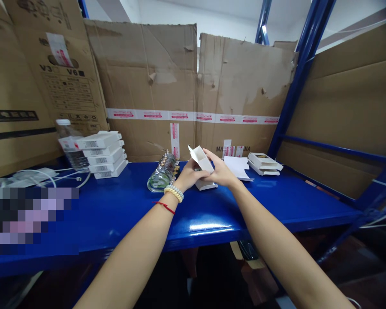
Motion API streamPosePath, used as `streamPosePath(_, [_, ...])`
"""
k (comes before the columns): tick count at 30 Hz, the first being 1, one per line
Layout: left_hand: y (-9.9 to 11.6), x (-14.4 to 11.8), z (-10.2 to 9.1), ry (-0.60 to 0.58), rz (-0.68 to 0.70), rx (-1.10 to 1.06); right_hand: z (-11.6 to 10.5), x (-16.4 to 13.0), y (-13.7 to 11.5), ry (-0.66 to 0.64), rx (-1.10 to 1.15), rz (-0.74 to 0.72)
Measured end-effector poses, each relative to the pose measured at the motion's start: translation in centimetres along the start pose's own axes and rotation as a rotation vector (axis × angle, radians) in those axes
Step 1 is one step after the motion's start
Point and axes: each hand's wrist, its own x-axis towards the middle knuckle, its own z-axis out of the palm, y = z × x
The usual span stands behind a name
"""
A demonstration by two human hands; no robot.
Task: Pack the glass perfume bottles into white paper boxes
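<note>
Surroundings: blue metal shelving (116, 214) serves as our work surface, backed by tall cardboard cartons (167, 90) sealed with printed tape.

Head view, hands: our left hand (188, 175) and right hand (219, 171) meet over the middle of the shelf, both closed around a small white box (200, 159) with one end flap standing open. The left fingers pinch its lower side; the right fingers wrap the back of it.

Head view, box position: we hold it raised just above the shelf, tilted, with another white piece (206, 185) lying directly beneath our hands.

Head view, left side: a stack of flat white boxes (104, 153) rests against a water bottle (71, 146), with white cables (35, 176) trailing beside them.

Head view, centre: a clear glass jar (162, 174) lies on its side just beside our left wrist.

Head view, right side: loose white sheets (238, 167) and a few more flat boxes (264, 164) sit near the rear.

Risk: we judge that a sideways sweep of our left forearm could knock the jar, since it lies on its round side and could roll toward the edge.

Risk, box: squeezing the thin card too hard may crease the open flap.
</note>
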Motion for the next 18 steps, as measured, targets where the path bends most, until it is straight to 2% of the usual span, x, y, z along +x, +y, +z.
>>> streamPosePath(4, [-0.6, 0.3, -0.2, 0.041, 0.022, 0.032, 0.1, 0.0, 0.1, 0.042, 0.022, 0.008])
streamPosePath(7, [-1.3, 0.8, -0.4, 0.127, 0.028, 0.055, 0.3, 0.0, 0.1, 0.109, 0.034, -0.001])
streamPosePath(13, [-1.7, 1.3, -0.4, 0.286, 0.010, 0.084, 0.1, 0.1, -0.3, 0.238, -0.133, -0.053])
streamPosePath(18, [-1.1, 0.9, -0.2, 0.245, 0.030, 0.056, -0.1, 0.2, -0.1, 0.268, -0.179, -0.063])
